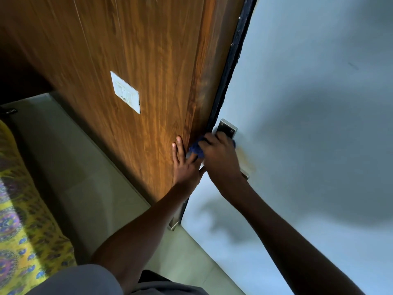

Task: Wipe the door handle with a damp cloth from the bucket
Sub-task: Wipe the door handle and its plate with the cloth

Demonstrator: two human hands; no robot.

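A metal door handle plate is fixed on the pale blue door, close to its dark edge. My right hand covers the handle's lever and is closed on a blue cloth, which bulges out to the left of my fingers. My left hand lies flat with fingers spread on the wooden panel beside the door edge, its fingertips touching the cloth. The lever itself is hidden under my right hand. No bucket is in view.
A white switch plate sits on the wooden panel. Pale floor tiles run along the lower left. A yellow patterned fabric lies at the far left. The dark door edge separates panel and door.
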